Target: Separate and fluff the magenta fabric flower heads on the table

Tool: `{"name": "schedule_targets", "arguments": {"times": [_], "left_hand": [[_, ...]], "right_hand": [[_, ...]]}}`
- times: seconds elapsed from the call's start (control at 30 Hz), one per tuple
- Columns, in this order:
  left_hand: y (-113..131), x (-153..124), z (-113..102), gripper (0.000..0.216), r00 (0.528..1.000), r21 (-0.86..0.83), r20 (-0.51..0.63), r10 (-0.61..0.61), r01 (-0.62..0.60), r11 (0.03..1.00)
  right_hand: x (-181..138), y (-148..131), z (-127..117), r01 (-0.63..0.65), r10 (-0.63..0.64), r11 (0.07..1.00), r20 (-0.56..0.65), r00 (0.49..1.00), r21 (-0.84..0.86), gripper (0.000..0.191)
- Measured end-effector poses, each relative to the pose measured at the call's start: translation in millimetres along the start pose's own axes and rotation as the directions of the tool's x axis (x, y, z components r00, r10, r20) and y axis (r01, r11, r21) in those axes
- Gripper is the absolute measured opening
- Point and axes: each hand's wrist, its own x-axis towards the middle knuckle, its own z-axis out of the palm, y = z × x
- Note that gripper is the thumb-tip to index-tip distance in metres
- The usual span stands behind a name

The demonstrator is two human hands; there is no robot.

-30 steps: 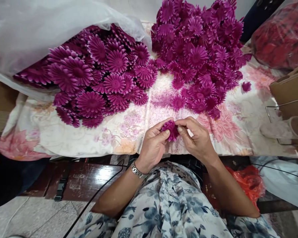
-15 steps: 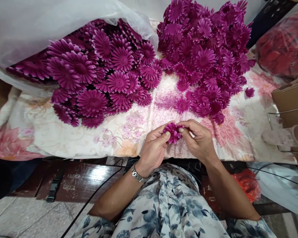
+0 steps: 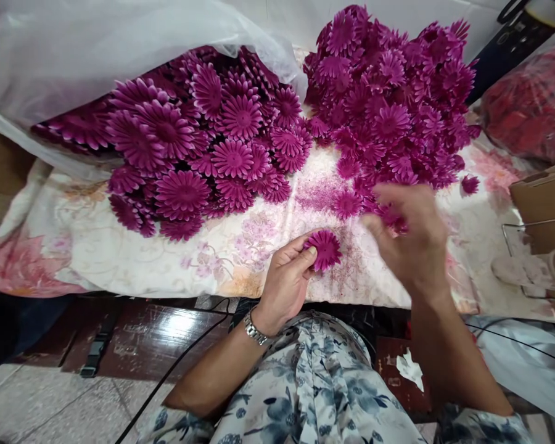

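Left grip (image 3: 289,277) pinches purple flower (image 3: 324,248) at fingertips.

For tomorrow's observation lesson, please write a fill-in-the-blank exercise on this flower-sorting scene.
1. The left hand pinches one purple fabric flower between thumb and ____.
2. The blurred right hand is raised toward the ____ flower pile.
3. The left flower pile spills from a clear ____ bag.
4. The left wrist wears a metal ____.

Missing words: fingers; right; plastic; watch
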Motion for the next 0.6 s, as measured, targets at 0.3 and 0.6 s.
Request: {"name": "schedule_targets", "arguments": {"times": [0.3, 0.6], "left_hand": [[-5.0, 1.2, -0.5, 0.032, 0.999, 0.093, 0.005, 0.046, -0.046, 0.995], [20.2, 11.4, 10.5, 0.024, 1.000, 0.052, 0.010, 0.005, -0.005, 0.999]], "right_hand": [[-31.5, -31.7, 26.2, -0.087, 0.001, 0.924, 0.225, 0.974, 0.374, 0.007], [12.4, 16.8, 11.4, -0.043, 0.039, 0.996, -0.058, 0.998, -0.080, 0.009]]}}
